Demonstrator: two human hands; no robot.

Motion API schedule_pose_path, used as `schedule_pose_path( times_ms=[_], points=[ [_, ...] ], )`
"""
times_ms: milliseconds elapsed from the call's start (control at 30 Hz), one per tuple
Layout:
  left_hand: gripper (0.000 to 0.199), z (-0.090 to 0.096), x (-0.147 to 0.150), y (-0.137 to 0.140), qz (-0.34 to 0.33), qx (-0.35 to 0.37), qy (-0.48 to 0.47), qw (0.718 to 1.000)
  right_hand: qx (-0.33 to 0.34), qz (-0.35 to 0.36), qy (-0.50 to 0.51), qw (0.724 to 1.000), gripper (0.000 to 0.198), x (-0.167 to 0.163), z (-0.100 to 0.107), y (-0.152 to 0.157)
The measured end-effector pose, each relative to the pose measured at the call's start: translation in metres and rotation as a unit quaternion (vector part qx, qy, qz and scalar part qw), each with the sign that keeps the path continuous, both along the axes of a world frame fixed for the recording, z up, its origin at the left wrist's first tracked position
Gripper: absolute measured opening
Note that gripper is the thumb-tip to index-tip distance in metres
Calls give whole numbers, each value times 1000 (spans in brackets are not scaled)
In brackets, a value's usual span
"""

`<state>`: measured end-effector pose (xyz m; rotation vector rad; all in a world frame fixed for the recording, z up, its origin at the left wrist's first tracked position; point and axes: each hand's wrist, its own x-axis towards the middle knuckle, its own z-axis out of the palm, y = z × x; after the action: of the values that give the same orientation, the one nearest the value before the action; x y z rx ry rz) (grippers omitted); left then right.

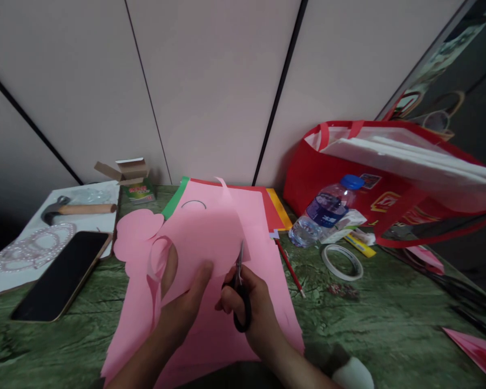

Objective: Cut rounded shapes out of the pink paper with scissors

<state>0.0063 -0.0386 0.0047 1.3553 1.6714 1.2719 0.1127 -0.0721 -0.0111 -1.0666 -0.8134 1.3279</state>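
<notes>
My left hand [183, 308] grips a sheet of pink paper [202, 232], thumb on top and fingers behind it. The paper is partly cut, with a rounded edge and a narrow strip curling up at the far side. A dark curved line shows near its top. In my right hand [255, 302] are black-handled scissors [242, 305], their blades pointing away from me at the paper's right edge. Under both hands lies a stack of pink sheets [267, 302]. Beside it on the left rests a pink scalloped cut-out [137, 229].
To the left are a phone [62, 275], a hammer [81, 209], clear beads [36, 248] and an opened small box [137, 183]. On the right stand a water bottle [326, 210] and a red bag [308, 167], near a tape roll [342, 263] and a red pencil [289, 267].
</notes>
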Motion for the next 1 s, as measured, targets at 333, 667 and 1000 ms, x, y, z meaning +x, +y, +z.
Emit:
schedule_pose_path(
  times_ms=[333,667,1000],
  points=[
    [66,3,-1,0,28,0,57,998,-10,4,5,1000,19,0,2,0],
    [66,4,-1,2,15,15,48,999,-7,6,2,1000,16,-2,-1,-1],
    [74,1,1,0,19,-34,1,999,-1,-6,-4,1000,22,2,-1,1]
  ],
)
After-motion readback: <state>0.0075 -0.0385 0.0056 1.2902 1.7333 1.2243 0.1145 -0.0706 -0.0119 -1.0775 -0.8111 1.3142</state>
